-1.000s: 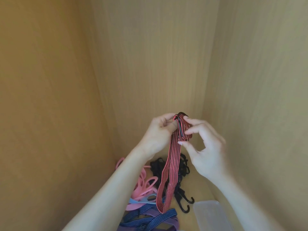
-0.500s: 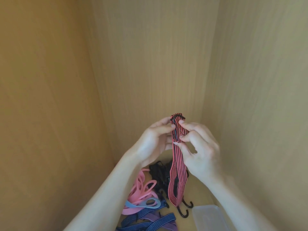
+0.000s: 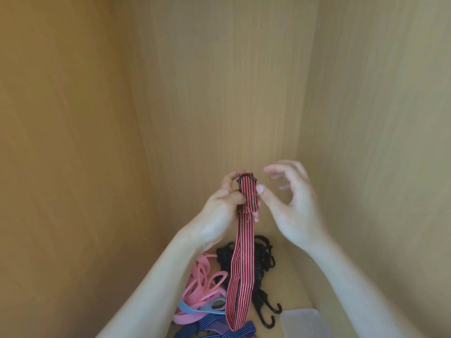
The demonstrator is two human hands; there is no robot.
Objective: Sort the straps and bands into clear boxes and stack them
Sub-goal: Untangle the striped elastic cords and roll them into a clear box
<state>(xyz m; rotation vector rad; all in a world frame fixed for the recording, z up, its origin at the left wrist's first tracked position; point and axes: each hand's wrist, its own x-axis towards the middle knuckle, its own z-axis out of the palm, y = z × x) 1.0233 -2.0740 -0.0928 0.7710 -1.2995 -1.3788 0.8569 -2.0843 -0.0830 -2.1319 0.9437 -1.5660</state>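
- Left hand (image 3: 220,211) is pinching the folded top of the red-and-black striped strap (image 3: 240,264), fingers closed around the doubled end where a dark hook (image 3: 246,178) is showing at the fold.
- Strap is hanging straight down from that grip in a long flat loop, its lower end dangling over the pile on the cupboard floor (image 3: 292,284).
- Right hand (image 3: 292,206) is hovering just beside the strap's top, fingers spread and blurred, holding nothing; thumb tip is sitting close to the strap, contact not certain.
- Below: pink bands (image 3: 200,286) lying in a loose heap at left, a pale blue band (image 3: 192,309) on top of them, a black tangle of cords (image 3: 262,257) with two hooks behind the hanging strap, blue-and-purple striped straps (image 3: 219,330) at the bottom edge.
- Clear box (image 3: 302,322) is sitting at lower right, near the black hooks, only partly in frame; whether anything is in it cannot be told.
- Step, as judged: person is bundling this one strap into a compact fold before boxing it; nothing is visibly sorted yet and no stack is showing, so the task is looking early.
- Next move is probably calling for the right hand to gather the hanging loop upward and double it, then lower the bundle into the clear box.
- Care needed: the dangling end is hanging close to the black cords and could catch on them while being lifted.
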